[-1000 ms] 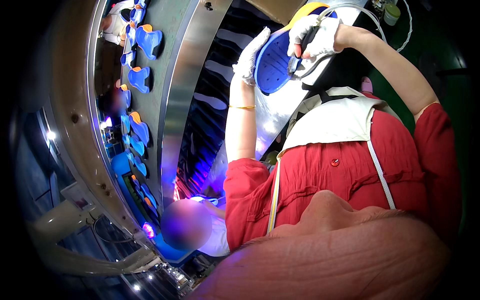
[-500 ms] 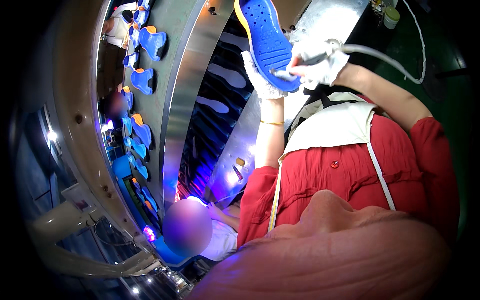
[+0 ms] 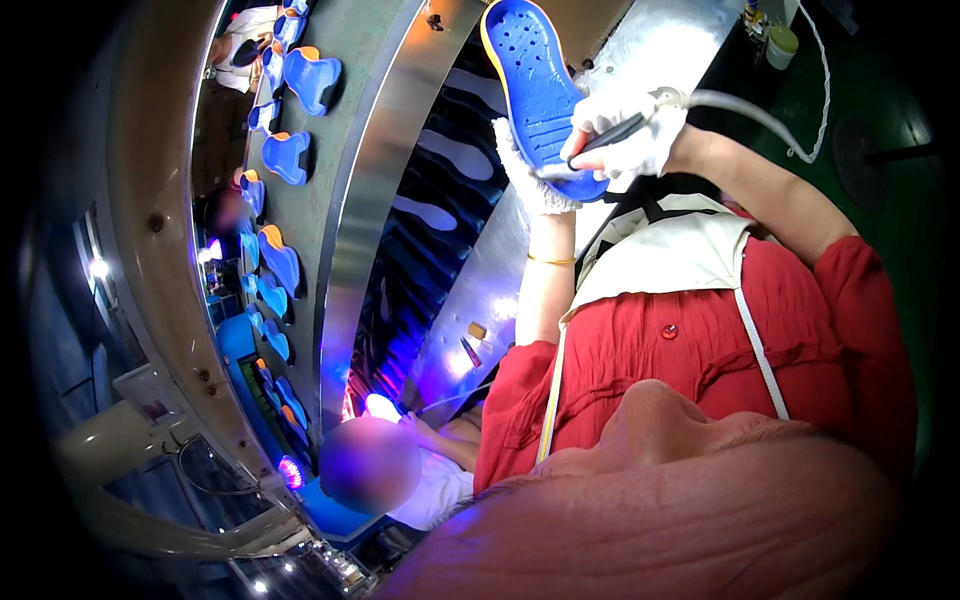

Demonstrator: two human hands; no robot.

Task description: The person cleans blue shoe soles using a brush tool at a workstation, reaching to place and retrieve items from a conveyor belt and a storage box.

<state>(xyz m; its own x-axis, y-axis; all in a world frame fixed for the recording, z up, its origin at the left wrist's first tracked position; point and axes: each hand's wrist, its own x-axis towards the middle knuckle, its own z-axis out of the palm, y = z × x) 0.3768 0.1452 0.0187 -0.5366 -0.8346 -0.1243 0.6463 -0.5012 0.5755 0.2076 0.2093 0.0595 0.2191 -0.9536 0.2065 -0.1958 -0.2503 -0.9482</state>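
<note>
In my gloved left hand [image 3: 530, 170] I hold a blue shoe sole [image 3: 535, 75] with an orange rim, its holed and ribbed inner face turned up. The fingers wrap its left edge and heel end. My gloved right hand [image 3: 635, 125] grips a dark-handled brush [image 3: 612, 135], and its pale tip touches the heel part of the sole. A whitish hose [image 3: 750, 105] runs from beside that hand to the right. The blue surface looks wet and shiny in places.
At left, a conveyor belt [image 3: 345, 130] carries several blue and orange shoe soles [image 3: 287, 158]. Pale insole shapes [image 3: 455, 152] lie in the dark trough beside it. A metal ledge [image 3: 500, 260] bears small items. Another person [image 3: 435, 485] works at lower left; a tub [image 3: 781, 47] stands upper right.
The sole has shifted slightly right and down in my left hand. The brush has moved a little along the heel, and its handle now shows more clearly. Soles on the belt have shifted slightly.
</note>
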